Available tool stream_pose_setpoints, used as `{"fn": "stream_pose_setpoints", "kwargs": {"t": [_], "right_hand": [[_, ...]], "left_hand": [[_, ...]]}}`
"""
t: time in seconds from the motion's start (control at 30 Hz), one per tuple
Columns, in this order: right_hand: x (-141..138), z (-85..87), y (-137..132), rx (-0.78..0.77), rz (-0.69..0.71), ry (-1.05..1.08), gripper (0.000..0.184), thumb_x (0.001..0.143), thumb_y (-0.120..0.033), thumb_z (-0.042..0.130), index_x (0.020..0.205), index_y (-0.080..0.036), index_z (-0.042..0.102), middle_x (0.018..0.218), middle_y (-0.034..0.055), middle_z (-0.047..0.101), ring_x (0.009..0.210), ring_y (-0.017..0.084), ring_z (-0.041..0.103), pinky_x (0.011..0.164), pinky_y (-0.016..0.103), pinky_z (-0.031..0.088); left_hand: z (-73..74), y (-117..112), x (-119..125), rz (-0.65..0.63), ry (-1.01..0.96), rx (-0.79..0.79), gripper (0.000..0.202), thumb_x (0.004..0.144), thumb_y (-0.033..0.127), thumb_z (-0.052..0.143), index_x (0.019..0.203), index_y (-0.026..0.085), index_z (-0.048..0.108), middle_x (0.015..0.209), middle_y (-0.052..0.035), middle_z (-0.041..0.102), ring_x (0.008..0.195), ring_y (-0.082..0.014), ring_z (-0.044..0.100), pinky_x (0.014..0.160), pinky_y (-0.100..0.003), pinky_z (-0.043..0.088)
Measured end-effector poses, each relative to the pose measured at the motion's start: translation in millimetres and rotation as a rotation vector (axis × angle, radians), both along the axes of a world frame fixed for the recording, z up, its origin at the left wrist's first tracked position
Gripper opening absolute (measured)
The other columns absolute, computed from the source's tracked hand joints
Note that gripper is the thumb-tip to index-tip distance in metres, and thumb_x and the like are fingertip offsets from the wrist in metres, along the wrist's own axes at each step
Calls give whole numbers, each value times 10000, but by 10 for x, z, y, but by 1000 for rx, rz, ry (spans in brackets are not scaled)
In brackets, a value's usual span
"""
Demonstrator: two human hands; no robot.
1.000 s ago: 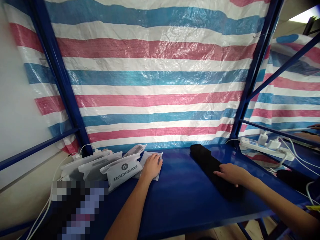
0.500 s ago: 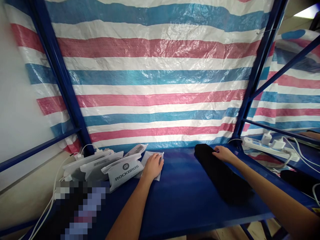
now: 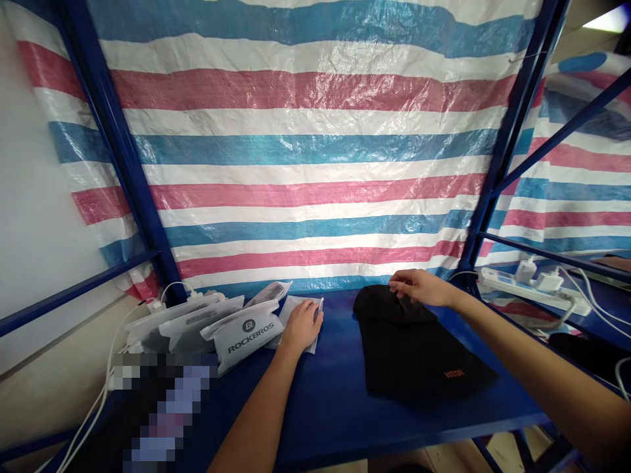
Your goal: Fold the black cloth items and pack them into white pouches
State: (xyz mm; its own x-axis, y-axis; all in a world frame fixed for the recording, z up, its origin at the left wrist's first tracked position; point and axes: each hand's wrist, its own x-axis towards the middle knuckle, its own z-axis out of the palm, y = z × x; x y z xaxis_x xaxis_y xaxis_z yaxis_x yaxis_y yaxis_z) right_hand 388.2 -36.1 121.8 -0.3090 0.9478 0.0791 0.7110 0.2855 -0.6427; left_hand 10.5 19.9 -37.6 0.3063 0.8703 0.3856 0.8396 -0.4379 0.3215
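Note:
My left hand [image 3: 302,324] lies flat, fingers together, on a pale flat plastic pouch [image 3: 294,309] at the left of the blue shelf [image 3: 325,401]. My right hand [image 3: 419,286] pinches the far top edge of a black fabric piece [image 3: 414,351] that lies spread on the shelf, with a small orange mark near its front edge. Beside my left hand, several grey-white pouches marked ROCKBROS [image 3: 244,335] lean in a row.
A striped red, white and blue tarpaulin [image 3: 305,151] hangs behind the shelf. Blue frame posts [image 3: 497,164] stand at both sides. A white power strip with plugs [image 3: 535,289] and cables lies on the neighbouring shelf at right. White cables [image 3: 106,387] trail at left.
My right hand moved from the near part of the folded black fabric to its far end, then pulled leftward; the fabric now lies unfolded and wider. My left hand stayed put.

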Motion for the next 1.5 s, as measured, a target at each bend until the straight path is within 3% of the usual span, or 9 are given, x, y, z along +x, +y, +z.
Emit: {"fn": "stream_pose_setpoints", "kwargs": {"t": [0.2, 0.33, 0.43, 0.5, 0.67, 0.83, 1.13, 1.37, 1.5], "right_hand": [[-25, -796, 110, 183, 13, -185, 345, 992, -440, 609, 1178, -197, 769, 1207, 135, 799, 1111, 312, 737, 1026, 435, 570], [-278, -1063, 108, 423, -34, -197, 368, 1012, -496, 660, 1201, -198, 765, 1253, 143, 756, 1196, 334, 674, 1120, 485, 517], [-507, -1092, 30, 559, -110, -112, 305, 1069, -435, 584, 1160, -201, 756, 1189, 150, 748, 1155, 335, 669, 1079, 498, 539], [-642, -1090, -84, 604, -21, -68, 313, 1120, -382, 480, 1156, -216, 744, 1166, 143, 748, 1139, 317, 679, 1052, 475, 557], [-846, -1191, -350, 549, 240, -167, 301, 1148, -356, 425, 1173, -237, 701, 1129, 123, 752, 1042, 291, 710, 983, 454, 590], [-855, -1397, -300, 486, 80, -222, 374, 1113, -329, 472, 1396, -165, 654, 1414, 194, 706, 1343, 346, 650, 1180, 522, 521], [-852, -1553, -225, 256, -103, -412, 666, 1144, -565, 370, 1668, -172, 491, 1730, 204, 467, 1595, 447, 431, 1247, 632, 411], [-905, -1401, -22, 205, -171, -486, 565, 1155, -478, 328, 1530, -166, 614, 1498, 255, 672, 1319, 442, 695, 1102, 564, 505], [-814, -1402, 197, 203, -124, -473, 557, 1144, -460, 354, 1422, -137, 712, 1514, 241, 676, 1451, 446, 596, 1237, 623, 374]], "left_hand": [[183, -223, 144, -92, 14, 79, 388, 1087, 310, 493, 1379, 197, 724, 1512, -140, 678, 1504, -339, 545, 1311, -522, 400], [250, -476, 487, -234, -59, 133, 416, 1114, 340, 456, 1445, 253, 693, 1508, -99, 679, 1430, -291, 604, 1283, -462, 438], [238, -449, 772, -199, -64, 12, 605, 1046, 323, 578, 1638, 217, 507, 1611, -153, 595, 1442, -336, 603, 1230, -467, 487], [234, -318, 931, -130, -84, -89, 693, 1015, 318, 631, 1667, 160, 454, 1559, -202, 632, 1402, -361, 638, 1184, -468, 517], [238, -30, 1176, -114, -164, -166, 362, 1024, 317, 664, 1373, 234, 714, 1346, -118, 778, 1242, -297, 738, 1050, -387, 568], [224, -52, 1181, -44, -232, -115, 253, 1101, 255, 532, 1132, 219, 781, 1163, -107, 828, 1104, -262, 777, 973, -363, 560], [241, -124, 1129, -50, -250, -104, 241, 1099, 177, 485, 1147, 232, 715, 1178, -83, 805, 1146, -241, 749, 1001, -337, 543], [262, -198, 1091, -40, -201, -128, 228, 1092, 201, 503, 1174, 254, 709, 1192, -82, 805, 1116, -263, 760, 950, -354, 551], [251, -175, 1085, -28, -189, -140, 218, 1089, 214, 514, 1196, 253, 700, 1211, -84, 805, 1149, -268, 755, 963, -355, 550]]}}
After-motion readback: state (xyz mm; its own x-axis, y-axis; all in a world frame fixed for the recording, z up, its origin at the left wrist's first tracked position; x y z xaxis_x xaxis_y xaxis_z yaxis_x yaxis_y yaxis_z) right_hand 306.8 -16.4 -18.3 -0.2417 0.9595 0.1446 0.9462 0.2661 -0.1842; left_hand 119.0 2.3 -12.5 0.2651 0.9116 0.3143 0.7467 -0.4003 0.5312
